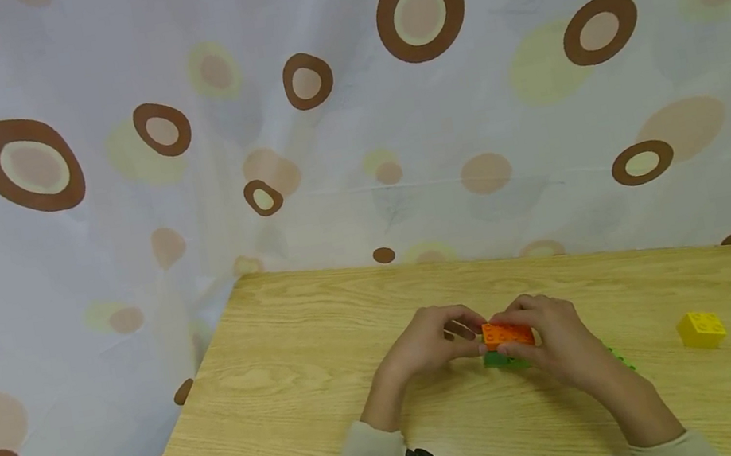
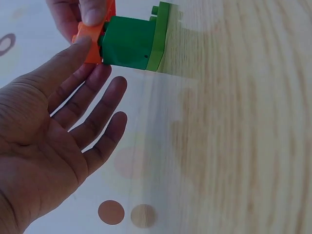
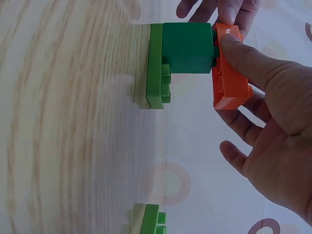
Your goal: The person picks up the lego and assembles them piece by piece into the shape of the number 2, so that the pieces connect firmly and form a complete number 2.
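Note:
An orange brick (image 1: 508, 334) with studs sits across the top of a dark green block (image 3: 187, 48), one end jutting out past it. Below that block is a thin light green brick (image 3: 155, 68) lying on the table. My right hand (image 1: 561, 336) pinches the orange brick, thumb on the near side and fingers behind. At its left end, my left hand (image 1: 424, 343) holds the same brick between thumb and index finger; the other fingers are spread in the left wrist view. In the right wrist view, studs show in the narrow gap between orange brick and green block.
A yellow brick (image 1: 701, 330) stands on the wooden table (image 1: 271, 357) to the right. Another light green brick (image 3: 150, 219) lies partly hidden behind my right wrist in the head view. A patterned curtain (image 1: 351, 141) hangs along the table's back and left edges.

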The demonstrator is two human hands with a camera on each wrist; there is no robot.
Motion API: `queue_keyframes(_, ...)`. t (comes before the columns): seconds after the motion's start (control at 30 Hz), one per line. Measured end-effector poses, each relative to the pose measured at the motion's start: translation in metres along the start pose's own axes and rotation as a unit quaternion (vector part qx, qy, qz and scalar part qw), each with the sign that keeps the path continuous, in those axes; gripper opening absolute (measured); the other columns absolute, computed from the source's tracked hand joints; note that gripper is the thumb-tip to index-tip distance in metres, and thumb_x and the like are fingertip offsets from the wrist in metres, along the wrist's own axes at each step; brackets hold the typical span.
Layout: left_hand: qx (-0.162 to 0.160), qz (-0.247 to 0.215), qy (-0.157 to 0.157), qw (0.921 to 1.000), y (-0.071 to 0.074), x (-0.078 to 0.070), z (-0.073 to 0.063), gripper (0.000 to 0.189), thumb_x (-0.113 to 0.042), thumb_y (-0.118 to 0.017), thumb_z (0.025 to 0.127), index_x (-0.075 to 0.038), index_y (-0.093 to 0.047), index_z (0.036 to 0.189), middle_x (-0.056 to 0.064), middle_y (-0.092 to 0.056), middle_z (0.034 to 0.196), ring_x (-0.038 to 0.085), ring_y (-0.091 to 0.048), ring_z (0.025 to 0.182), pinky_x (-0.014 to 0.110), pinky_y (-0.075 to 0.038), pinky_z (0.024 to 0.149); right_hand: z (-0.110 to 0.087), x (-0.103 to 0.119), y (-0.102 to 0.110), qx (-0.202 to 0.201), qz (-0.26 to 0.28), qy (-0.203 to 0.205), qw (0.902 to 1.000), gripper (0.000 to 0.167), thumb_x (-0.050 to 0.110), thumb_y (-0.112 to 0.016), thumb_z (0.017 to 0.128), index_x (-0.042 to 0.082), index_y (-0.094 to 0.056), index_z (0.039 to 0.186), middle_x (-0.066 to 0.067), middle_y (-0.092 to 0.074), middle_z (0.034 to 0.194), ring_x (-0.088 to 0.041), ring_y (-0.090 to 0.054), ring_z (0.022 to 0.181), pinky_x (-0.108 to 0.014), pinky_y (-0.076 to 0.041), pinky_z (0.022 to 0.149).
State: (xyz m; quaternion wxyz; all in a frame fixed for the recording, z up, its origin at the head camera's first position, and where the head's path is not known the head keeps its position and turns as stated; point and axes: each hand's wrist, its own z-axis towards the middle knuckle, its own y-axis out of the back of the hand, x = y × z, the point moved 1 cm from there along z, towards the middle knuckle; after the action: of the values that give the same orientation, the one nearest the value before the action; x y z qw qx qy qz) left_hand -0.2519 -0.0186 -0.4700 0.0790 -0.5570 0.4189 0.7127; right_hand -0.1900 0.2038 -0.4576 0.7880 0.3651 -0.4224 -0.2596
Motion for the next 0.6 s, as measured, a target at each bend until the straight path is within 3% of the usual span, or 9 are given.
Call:
queue_keyframes(0.23, 0.000, 0.008, -0.002, 1.0000, -0.0009, -0.0016, 0.0003, 0.029, -0.020, -0.082, 0.096, -0.013, -0.075, 0.124, 0.000, -0.076, 0.117, 0.003, -0.071, 0.100, 0.026, -0.054, 0.095, 0.0007, 0.0005, 0.0001, 0.013, -0.017, -0.015, 0.9997, 0.037, 0.017, -0.093, 0.081, 0.012, -0.081, 0.116, 0.002, -0.073, 0.105, -0.023, -0.064, 0.094, -0.068, -0.044, 0.092)
queue_keyframes(0.43, 0.006, 0.010, 0.000, 0.9999, -0.0014, -0.0009, -0.0002, 0.030, -0.019, -0.081, 0.097, -0.012, -0.076, 0.125, -0.002, -0.076, 0.116, 0.002, -0.072, 0.100, 0.026, -0.054, 0.096, 0.0010, 0.0031, 0.0010, 0.019, -0.039, -0.011, 0.9990, 0.036, 0.020, -0.092, 0.082, 0.013, -0.081, 0.115, 0.003, -0.073, 0.106, -0.023, -0.064, 0.093, -0.068, -0.044, 0.089)
queue_keyframes(0.6, -0.001, 0.002, -0.001, 1.0000, -0.0017, -0.0002, -0.0001, 0.028, -0.026, -0.075, 0.101, -0.011, -0.077, 0.124, -0.004, -0.077, 0.115, 0.002, -0.072, 0.098, 0.023, -0.055, 0.090, 0.0015, 0.0046, 0.0000, 0.023, -0.057, -0.014, 0.9980, 0.037, 0.019, -0.092, 0.082, 0.011, -0.081, 0.117, 0.002, -0.071, 0.108, -0.023, -0.062, 0.096, -0.062, -0.042, 0.090)
